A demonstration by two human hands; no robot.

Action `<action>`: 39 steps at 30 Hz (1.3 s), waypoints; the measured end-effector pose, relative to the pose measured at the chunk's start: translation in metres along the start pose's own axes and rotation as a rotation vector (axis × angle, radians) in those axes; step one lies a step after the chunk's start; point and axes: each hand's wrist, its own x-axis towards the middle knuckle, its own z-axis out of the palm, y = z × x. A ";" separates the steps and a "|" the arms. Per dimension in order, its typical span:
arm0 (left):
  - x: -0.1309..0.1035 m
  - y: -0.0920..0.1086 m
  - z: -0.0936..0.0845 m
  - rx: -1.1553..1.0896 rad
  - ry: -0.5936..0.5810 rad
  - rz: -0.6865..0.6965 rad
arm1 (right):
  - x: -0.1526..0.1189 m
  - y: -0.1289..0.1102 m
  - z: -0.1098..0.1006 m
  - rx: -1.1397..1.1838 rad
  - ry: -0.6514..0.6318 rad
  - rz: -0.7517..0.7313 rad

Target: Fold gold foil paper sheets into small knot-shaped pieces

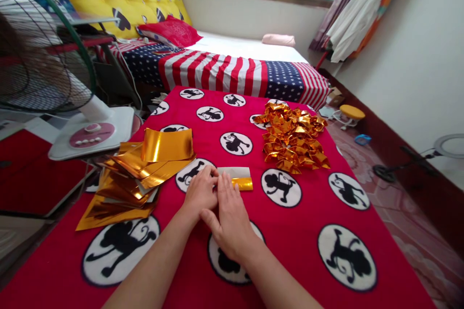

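Observation:
A sheet of gold foil paper (242,183) lies on the red tablecloth in front of me, its near edge folded up so a gold strip shows below the pale grey inner side. My right hand (229,217) rests flat over its lower left part, fingers stretched out together. Close against it, my left hand (202,189) has bent fingers pressed at the sheet's left end, which the hands hide. Left of them is a loose stack of gold foil sheets (168,146). Folded gold foil pieces (292,137) are heaped on the right.
The table wears a red cloth (300,231) with monkey prints. A fan (92,128) stands at the left edge, partly beside the stack. Beyond the table is a bed (224,70) with a striped cover. A yellow stool (351,112) and a ring-light stand (416,161) are on the right.

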 end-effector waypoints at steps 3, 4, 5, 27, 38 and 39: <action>0.001 0.000 0.001 0.005 0.009 0.007 | -0.007 0.005 0.005 -0.058 -0.055 0.022; 0.001 -0.001 0.001 0.004 0.014 0.014 | -0.009 0.009 0.004 -0.089 -0.068 0.031; 0.001 -0.001 0.001 -0.001 0.018 0.020 | -0.011 0.014 0.003 -0.123 -0.078 0.040; -0.012 0.056 0.005 0.033 0.092 0.295 | -0.029 0.059 -0.008 -0.467 0.007 0.098; -0.016 0.044 0.040 0.080 -0.096 0.295 | -0.027 0.056 -0.011 -0.406 -0.027 0.154; -0.018 0.042 0.039 0.098 -0.089 0.284 | -0.027 0.056 -0.011 -0.401 -0.027 0.156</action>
